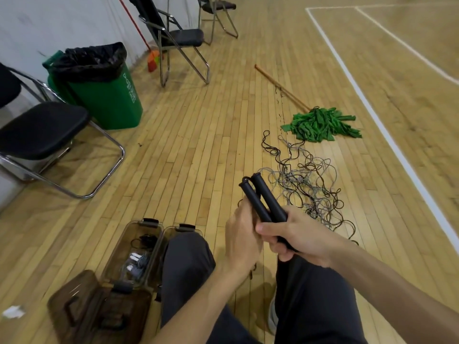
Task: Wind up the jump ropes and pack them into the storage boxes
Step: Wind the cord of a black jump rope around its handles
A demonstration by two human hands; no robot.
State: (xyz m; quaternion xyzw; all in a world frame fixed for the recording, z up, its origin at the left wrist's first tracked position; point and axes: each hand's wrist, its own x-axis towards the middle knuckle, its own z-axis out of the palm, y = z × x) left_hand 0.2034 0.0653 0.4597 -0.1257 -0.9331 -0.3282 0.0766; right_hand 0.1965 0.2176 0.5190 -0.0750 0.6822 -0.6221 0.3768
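My right hand (294,235) grips two black jump-rope handles (263,198) held side by side, their tips pointing up and away. My left hand (242,235) is close against the handles on their left; what its fingers hold is hidden. A tangle of black and grey ropes (305,184) lies on the wooden floor just beyond the hands. Two clear brown storage boxes (135,228) stand open by my left knee; the left one holds wound ropes with white and grey handles (136,263). A brown lid (82,309) lies in front of them.
A green mop (323,125) with a wooden stick lies beyond the ropes. A green bin (99,88) with a black liner stands at the left near black folding chairs (42,135). A white court line (387,135) runs on the right. A scrap of white paper (13,312) lies at the lower left.
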